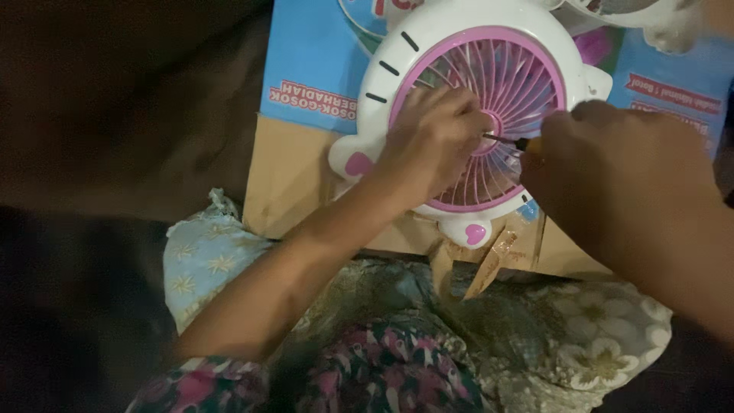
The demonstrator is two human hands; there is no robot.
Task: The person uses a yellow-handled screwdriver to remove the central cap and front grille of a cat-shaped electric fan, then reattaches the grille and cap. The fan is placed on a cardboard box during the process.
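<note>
A white cat-shaped fan [382, 69] with a pink round grille [505, 69] lies flat on a cardboard box. My left hand [432, 141] rests on the grille's left side, its fingers pressed at the hub. A thin screwdriver [506, 140] with an orange handle is gripped in my right hand [619, 160], which comes in from the right. The metal tip points left into the middle of the grille, right by my left fingertips.
The cardboard box [294, 172] has a blue printed panel [313, 53] at its far side. A second white fan part [657, 19] shows at the top right. Floral cloth [581, 329] and a light blue cloth [202, 260] lie below the box. Left side is dark.
</note>
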